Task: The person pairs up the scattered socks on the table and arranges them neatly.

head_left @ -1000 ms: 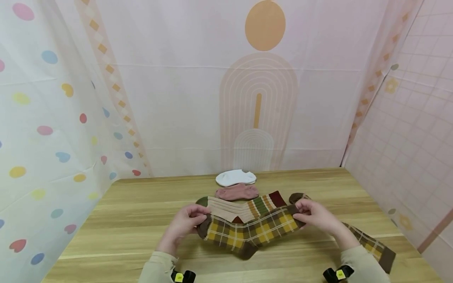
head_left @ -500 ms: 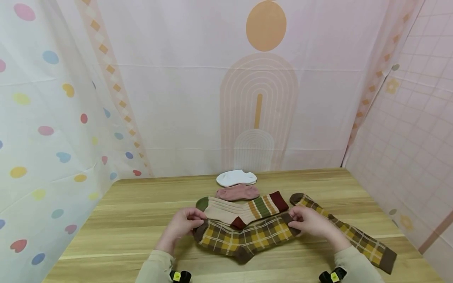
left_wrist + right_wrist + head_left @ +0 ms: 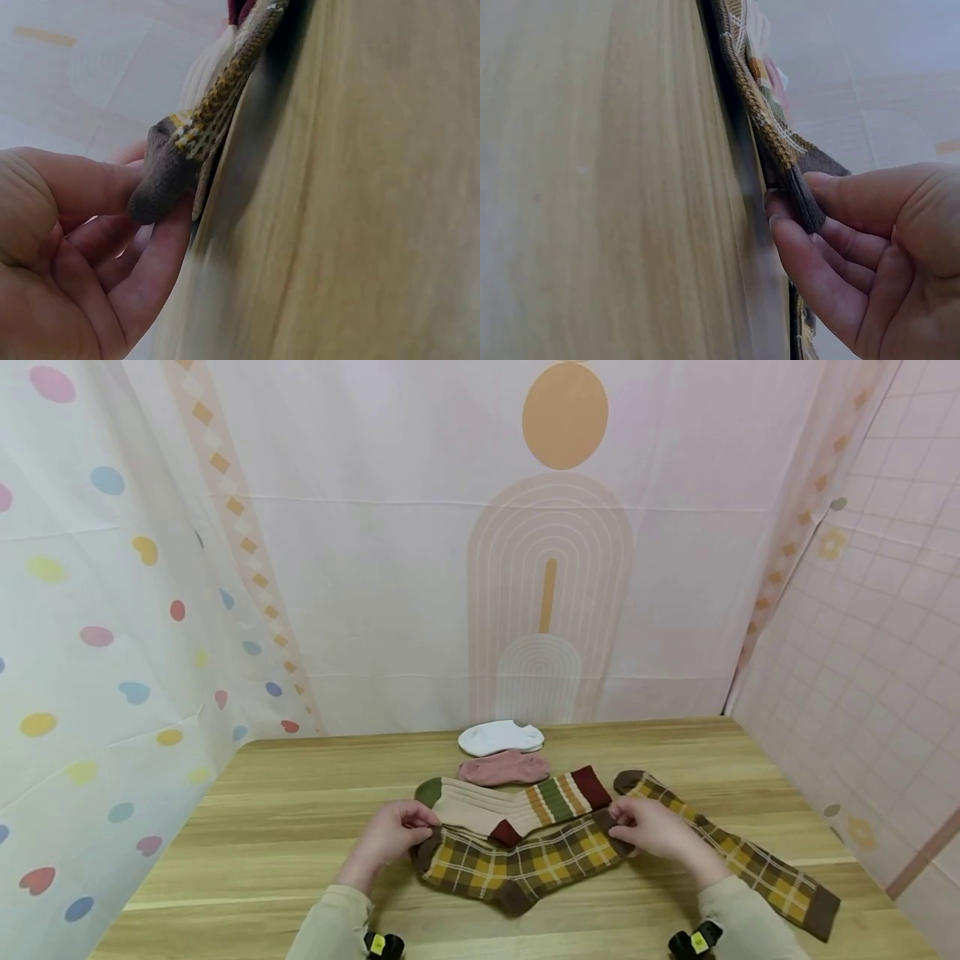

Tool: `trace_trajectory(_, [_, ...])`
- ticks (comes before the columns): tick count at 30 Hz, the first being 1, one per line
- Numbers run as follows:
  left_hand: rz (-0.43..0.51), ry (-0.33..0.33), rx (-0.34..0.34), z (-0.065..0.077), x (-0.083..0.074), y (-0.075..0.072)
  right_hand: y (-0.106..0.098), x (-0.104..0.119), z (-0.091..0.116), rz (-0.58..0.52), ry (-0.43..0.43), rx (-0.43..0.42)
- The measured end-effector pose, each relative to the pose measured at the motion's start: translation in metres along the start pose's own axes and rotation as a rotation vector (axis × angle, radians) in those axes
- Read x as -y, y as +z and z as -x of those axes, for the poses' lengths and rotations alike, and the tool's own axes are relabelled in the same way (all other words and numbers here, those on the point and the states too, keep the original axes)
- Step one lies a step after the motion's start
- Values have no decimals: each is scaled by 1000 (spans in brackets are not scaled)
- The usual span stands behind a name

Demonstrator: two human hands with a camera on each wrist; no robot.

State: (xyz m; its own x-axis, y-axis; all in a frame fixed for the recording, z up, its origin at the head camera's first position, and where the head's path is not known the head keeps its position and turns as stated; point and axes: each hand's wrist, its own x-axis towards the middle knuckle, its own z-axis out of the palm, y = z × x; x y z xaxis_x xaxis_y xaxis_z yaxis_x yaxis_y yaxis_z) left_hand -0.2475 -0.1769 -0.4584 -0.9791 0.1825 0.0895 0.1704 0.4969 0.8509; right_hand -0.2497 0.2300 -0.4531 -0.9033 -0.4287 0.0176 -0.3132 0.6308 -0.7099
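A brown and yellow plaid sock stretches sideways between both hands, close over the table in front of the other socks. My left hand pinches its brown toe between thumb and fingers. At the opposite end my right hand pinches the brown cuff. The sock's brown heel points toward me. Just behind it lies a beige ribbed sock with a green toe, striped leg and dark red cuff; the plaid sock's upper edge overlaps it in the head view.
A second plaid sock lies slanted on the wooden table at the right, partly behind the right forearm. Behind the beige sock are a pink sock and a white low-cut sock. Patterned curtains surround the table.
Over the second, both hands have brought the plaid sock slightly toward me and lower, uncovering more of the beige sock. The right hand has shifted left, revealing more of the second plaid sock.
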Motion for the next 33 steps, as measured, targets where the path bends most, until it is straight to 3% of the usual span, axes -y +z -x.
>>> trace_trajectory(8, [-129, 64, -27, -1, 2, 2, 2, 1, -1, 28, 25, -26])
trace_trajectory(16, [-226, -12, -81, 5, -7, 2, -3, 3, 3, 89, -10, -82])
trace_trajectory(26, [-223, 38, -134, 11, -17, 0, -19, 0, 16, 113, -82, -171])
trace_trajectory(33, [-128, 61, -123, 15, -24, 3, -30, -2, 30, 122, -88, -285])
